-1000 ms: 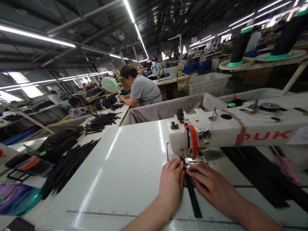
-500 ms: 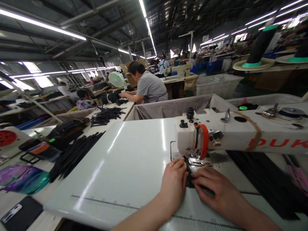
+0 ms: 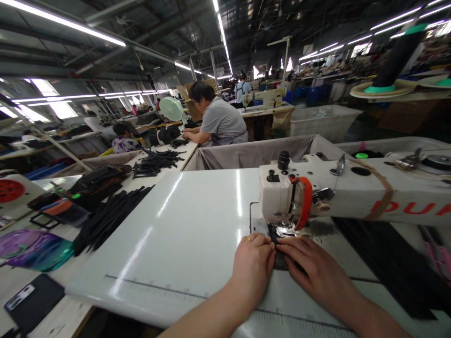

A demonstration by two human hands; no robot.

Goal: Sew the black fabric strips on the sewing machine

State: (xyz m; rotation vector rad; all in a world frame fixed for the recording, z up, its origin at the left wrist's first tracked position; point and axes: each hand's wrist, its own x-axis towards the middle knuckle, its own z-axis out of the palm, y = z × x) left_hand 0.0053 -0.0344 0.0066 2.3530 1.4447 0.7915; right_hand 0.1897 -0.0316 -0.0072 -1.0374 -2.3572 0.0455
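Observation:
A small black fabric strip (image 3: 281,262) lies at the needle area of a white sewing machine (image 3: 276,199), its far end by the metal presser foot (image 3: 286,232). My left hand (image 3: 253,267), a ring on one finger, is closed with bent fingers along the strip's left edge. From the other side my right hand (image 3: 313,265) holds the strip's right edge, fingertips close to the presser foot and thumb lower down. Both hands cover much of the strip. An orange-red guard (image 3: 303,204) sits on the machine head just above.
Long black strips (image 3: 384,263) lie right of my hands, beside pink-handled scissors (image 3: 437,253). More black strips (image 3: 109,218) are piled left of the white table (image 3: 183,225), near a phone (image 3: 33,300). A co-worker (image 3: 223,119) bends over a bench beyond.
My right hand's fingers have shifted forward and left, nearer the presser foot and my left hand. My left hand stays on the strip. The view has turned slightly.

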